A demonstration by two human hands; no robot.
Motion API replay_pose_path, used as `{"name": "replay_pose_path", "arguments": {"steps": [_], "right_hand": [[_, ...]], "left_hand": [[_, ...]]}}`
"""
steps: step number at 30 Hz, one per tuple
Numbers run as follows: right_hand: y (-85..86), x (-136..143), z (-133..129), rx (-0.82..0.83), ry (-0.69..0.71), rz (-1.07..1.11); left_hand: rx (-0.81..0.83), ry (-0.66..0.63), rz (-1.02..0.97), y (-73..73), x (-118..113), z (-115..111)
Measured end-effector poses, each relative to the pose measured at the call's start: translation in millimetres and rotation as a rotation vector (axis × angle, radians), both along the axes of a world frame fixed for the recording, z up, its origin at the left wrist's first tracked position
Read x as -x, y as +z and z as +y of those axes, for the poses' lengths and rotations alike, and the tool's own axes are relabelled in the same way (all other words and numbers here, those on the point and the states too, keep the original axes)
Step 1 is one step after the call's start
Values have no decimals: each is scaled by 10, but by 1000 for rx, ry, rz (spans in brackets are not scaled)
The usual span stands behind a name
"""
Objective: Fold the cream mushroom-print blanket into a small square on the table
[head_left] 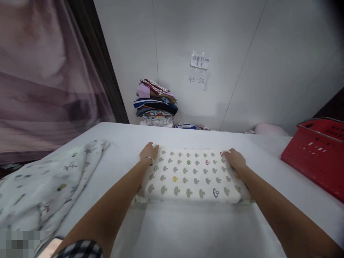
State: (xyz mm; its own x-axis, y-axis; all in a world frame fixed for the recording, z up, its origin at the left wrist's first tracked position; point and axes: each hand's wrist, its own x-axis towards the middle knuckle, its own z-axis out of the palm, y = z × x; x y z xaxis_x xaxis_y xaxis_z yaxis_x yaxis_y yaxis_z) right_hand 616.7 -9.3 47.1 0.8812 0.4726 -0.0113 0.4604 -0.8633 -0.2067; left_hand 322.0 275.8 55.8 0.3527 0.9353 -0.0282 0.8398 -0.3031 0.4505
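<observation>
A cream cloth (190, 175) printed with grey mushrooms and a few coloured ones lies folded into a wide rectangle in front of me on the white table (172, 229). At its far left corner, my left hand (150, 152) has its fingers closed on the cloth's edge; a bracelet circles that wrist. My right hand (235, 158) pinches the far right corner of the same cloth. Both arms stretch forward along the cloth's two sides. The fingertips are partly hidden by the fabric and the hands.
On the left lies a crumpled white patterned cloth (59, 182). A red plastic basket (317, 154) stands at the right edge. Behind the table, a stack of folded fabrics (157, 104) rests against the wall, below and left of paper signs (199, 61). A pinkish curtain (48, 79) hangs at left.
</observation>
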Motion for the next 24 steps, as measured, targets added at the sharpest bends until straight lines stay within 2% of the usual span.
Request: {"name": "replay_pose_path", "arguments": {"steps": [2,4,6,7,10,12,14,17,20,22,24], "right_hand": [[29,120,27,-48,148,-145],[-13,266,50,-83,407,-233],[-126,393,56,-44,592,-173],[-200,434,52,-6,620,-116],[-413,460,43,63,566,-23],[-487,429,60,64,564,-33],[-481,398,85,61,571,-22],[-364,362,35,12,570,48],[-242,285,-243,-117,483,30],[-203,206,-534,-172,336,41],[-193,141,-824,-158,170,156]], "left_hand": [[-95,-82,41,-11,60,-57],[-169,-193,100,-86,137,-152],[-160,-294,161,-206,214,-259],[-139,-325,184,-269,246,-304],[-88,-357,209,-411,290,-371],[-72,-358,179,-437,278,-353],[-27,-330,87,-401,264,-303],[47,-208,-61,-270,347,-233],[66,-94,-100,-142,633,-281],[86,-50,-94,-100,882,-407],[118,-27,-77,-90,1099,-572]]}}
